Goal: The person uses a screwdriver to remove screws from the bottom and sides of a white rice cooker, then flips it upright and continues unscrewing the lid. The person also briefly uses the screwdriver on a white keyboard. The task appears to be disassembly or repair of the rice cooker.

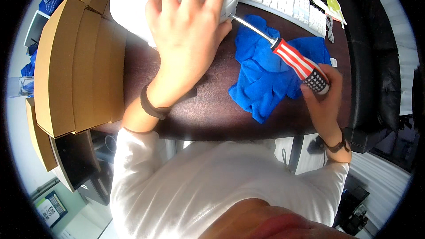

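Observation:
A large rounded white object [133, 6] lies at the top of the desk, cut off by the upper edge; its exact kind does not show. My left hand [186, 26] lies on it, fingers spread and stretched out, thumb down along its right side. My right hand [325, 97] is closed around the handle end of a screwdriver [294, 59] with a red, white and black stars-and-stripes grip. The metal shaft points up and left, its tip at the white object's right side; whether it sits in a screw cannot be made out. Beneath it lies a crumpled blue cloth [261, 79].
A white keyboard [283, 0] stands at the back right, with a cable [330, 28] beside it. Brown cardboard boxes [66, 66] line the left side of the dark desk [199, 115]. A black chair [376, 62] stands to the right.

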Motion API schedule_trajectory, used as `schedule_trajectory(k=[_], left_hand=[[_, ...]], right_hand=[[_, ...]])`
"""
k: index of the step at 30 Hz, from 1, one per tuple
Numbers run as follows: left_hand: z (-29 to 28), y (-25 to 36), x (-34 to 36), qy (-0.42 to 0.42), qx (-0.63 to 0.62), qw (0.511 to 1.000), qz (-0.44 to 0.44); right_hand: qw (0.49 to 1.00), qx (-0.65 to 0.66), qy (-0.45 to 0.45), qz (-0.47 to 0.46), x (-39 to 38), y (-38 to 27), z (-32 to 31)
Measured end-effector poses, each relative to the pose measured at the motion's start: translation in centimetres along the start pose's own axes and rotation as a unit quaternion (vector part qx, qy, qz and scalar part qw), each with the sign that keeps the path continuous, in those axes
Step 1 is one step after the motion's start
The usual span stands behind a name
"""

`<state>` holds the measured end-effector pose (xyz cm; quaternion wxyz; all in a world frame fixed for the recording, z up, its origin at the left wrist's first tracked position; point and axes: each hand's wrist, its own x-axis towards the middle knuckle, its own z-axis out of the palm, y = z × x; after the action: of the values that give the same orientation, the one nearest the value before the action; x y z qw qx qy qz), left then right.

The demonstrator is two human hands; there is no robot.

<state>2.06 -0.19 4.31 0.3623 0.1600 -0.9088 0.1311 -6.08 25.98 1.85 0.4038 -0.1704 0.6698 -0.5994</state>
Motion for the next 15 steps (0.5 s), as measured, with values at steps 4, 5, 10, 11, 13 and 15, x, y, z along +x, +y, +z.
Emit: schedule_trajectory(k=[4, 5, 10, 11, 13, 15], left_hand=[[0.0, 0.0, 0.1, 0.003, -0.004, 1.0, 0.002], [-0.1, 0.0, 0.1, 0.003, -0.004, 1.0, 0.002], [-0.1, 0.0, 0.0, 0.004, -0.005, 1.0, 0.0], [0.0, 0.0, 0.0, 0.003, -0.003, 1.0, 0.0], [0.0, 0.0, 0.0, -0.001, 0.0, 1.0, 0.0], [0.0, 0.0, -0.1, 0.005, -0.006, 1.0, 0.0]], right_hand=[[0.996, -0.068, -0.048, -0.038, -0.1, 0.0, -0.9], [0.977, 0.142, -0.107, 0.114, 0.4, 0.1, -1.1], [0.999, 0.007, 0.047, -0.017, -0.3, -0.4, 1.2], [0.996, -0.04, 0.065, -0.049, -0.3, -0.4, 1.3], [0.996, -0.05, 0.059, -0.049, -0.4, -0.3, 1.3], [1.0, 0.027, 0.004, 0.012, -0.2, -0.3, 0.6]])
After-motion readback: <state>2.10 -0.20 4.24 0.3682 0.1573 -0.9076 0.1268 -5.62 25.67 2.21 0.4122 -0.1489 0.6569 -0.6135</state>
